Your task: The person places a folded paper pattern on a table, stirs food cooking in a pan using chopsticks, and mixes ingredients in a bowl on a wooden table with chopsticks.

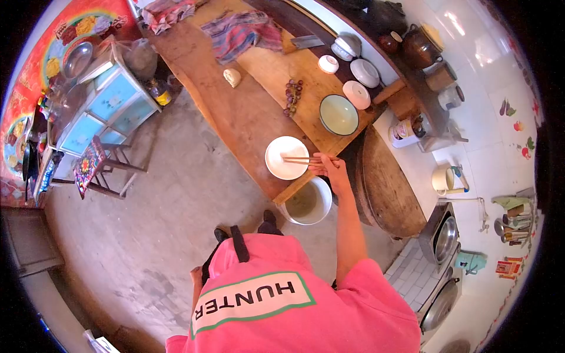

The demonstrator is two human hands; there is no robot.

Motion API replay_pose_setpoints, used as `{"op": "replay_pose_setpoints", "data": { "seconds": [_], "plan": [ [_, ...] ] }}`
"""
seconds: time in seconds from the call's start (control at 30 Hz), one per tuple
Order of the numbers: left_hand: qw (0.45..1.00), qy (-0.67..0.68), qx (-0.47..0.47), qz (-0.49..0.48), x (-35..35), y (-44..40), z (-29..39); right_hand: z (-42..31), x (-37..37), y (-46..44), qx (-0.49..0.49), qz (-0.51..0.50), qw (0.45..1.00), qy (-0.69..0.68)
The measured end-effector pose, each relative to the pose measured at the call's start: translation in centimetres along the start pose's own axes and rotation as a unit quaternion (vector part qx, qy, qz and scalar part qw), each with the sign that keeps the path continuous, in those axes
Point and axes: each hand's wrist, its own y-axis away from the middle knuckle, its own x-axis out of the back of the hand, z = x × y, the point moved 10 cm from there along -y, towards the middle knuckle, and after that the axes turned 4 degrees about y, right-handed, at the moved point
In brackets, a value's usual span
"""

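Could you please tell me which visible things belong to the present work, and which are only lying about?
Seemingly in use:
chopsticks in the right hand
white bowl under their tips

Seemingly just lying about:
grapes
striped cloth
dark-rimmed bowl

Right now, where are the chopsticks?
In the head view, the chopsticks are just right of centre, in the right hand, tips over the white bowl on the table.

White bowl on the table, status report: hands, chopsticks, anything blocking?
Right hand gripping chopsticks over white bowl. Left hand low, mostly hidden. Bowl upright on table. Nothing visibly blocking it.
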Motion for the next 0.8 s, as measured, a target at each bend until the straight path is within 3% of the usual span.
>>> {"op": "replay_pose_setpoints", "data": {
  "seconds": [0.1, 0.2, 0.3, 0.4, 0.47, 0.6, 0.67, 0.73, 0.77, 0.8],
  "plan": [
    [1.0, 0.014, 0.018, 0.006, 2.2, 4.9, 9.3, -0.6, 1.8, 0.6, -0.023, -0.003, 0.999, 0.032],
    [0.99, 0.095, -0.091, -0.041, 1.6, 6.0, 12.5, -0.3, 3.6, -0.5, 0.011, 0.037, 0.999, 0.03],
    [0.983, -0.005, -0.184, 0.003, 1.2, 4.4, 10.9, -0.7, 1.0, -0.5, 0.023, 0.011, 1.0, -0.017],
    [0.991, -0.01, -0.131, -0.004, 1.1, 4.3, 10.2, -1.1, -0.1, 0.6, -0.004, -0.022, 1.0, 0.008],
    [0.992, -0.028, -0.125, -0.005, 0.8, 3.7, 9.0, -0.6, 2.5, 0.2, -0.013, 0.019, 0.999, 0.043],
    [0.991, 0.128, 0.037, -0.028, -0.3, 4.2, 7.3, 0.0, 2.4, -0.8, 0.006, 0.034, 0.999, -0.006],
    [0.968, 0.239, 0.027, -0.07, 0.1, 5.8, 13.5, 0.1, 0.5, -0.8, 0.0, 0.001, 1.0, 0.008],
    [0.946, 0.308, -0.003, -0.102, 2.0, 9.7, 24.5, -0.3, 1.0, 0.0, -0.028, -0.001, 0.999, 0.032],
    [0.939, 0.321, -0.029, -0.116, 3.3, 12.1, 30.8, -0.5, 1.6, 0.3, -0.042, -0.001, 0.998, 0.044],
    [0.926, 0.325, -0.121, -0.15, 4.8, 14.9, 38.5, -1.4, 2.4, 0.5, -0.021, 0.007, 0.997, 0.072]
  ]
}}
